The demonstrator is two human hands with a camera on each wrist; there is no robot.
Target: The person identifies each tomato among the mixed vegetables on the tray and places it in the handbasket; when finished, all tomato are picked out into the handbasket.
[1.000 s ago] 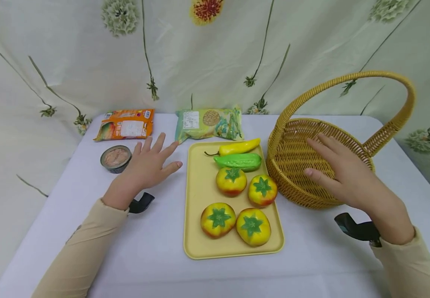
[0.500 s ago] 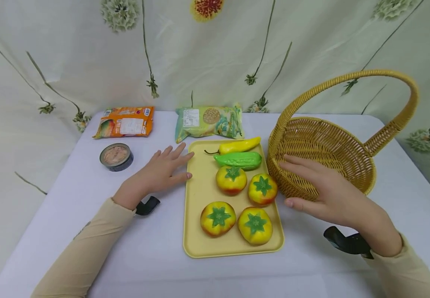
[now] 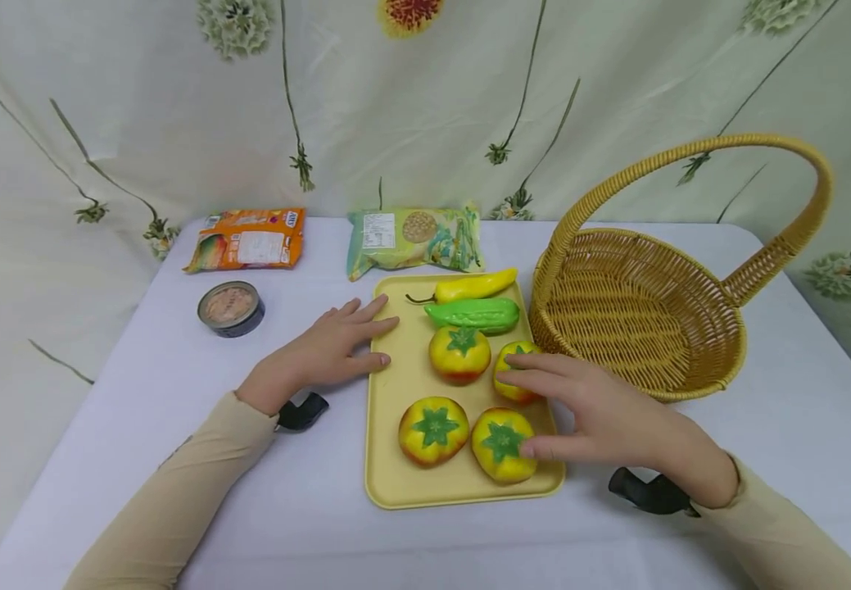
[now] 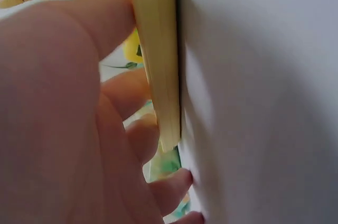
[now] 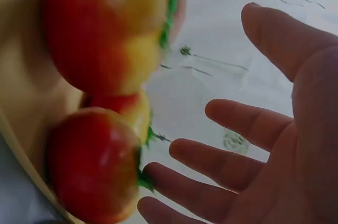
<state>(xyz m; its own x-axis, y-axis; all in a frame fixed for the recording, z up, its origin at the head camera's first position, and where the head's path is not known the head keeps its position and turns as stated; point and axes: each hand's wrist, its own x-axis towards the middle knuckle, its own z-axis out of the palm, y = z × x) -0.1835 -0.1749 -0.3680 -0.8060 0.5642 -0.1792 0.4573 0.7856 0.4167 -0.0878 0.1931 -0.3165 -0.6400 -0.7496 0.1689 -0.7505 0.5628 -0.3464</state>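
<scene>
- Left hand [image 3: 329, 348]: fingers extended and released, lying across the left rim of the tray [image 3: 396, 377] and touching it.
- Right hand [image 3: 605, 414]: fingers spread, grasping nothing, above the tray's right side. They partly cover the right fruit [image 3: 508, 385] and the edge of the near right fruit [image 3: 499, 465]; fingertip contact cannot be told.
- Tray: flat on the tabletop [image 3: 285, 508]; also carries the near left fruit [image 3: 432, 447], the middle fruit [image 3: 459, 365], a green gourd [image 3: 473, 315] and a pepper [image 3: 477, 286].
- Basket [image 3: 617, 336]: just beside the tray's right edge, handle raised.
- Beyond: green packet [image 3: 414, 238] behind the tray; can [image 3: 231, 307] and orange packet [image 3: 248, 238] at left.
- Change since half a second ago: right hand shifted from the basket's near side to over the tray; left hand advanced over the rim; fruits unmoved.
- Fruits: yellow, shading to red, with green star-shaped caps.
</scene>
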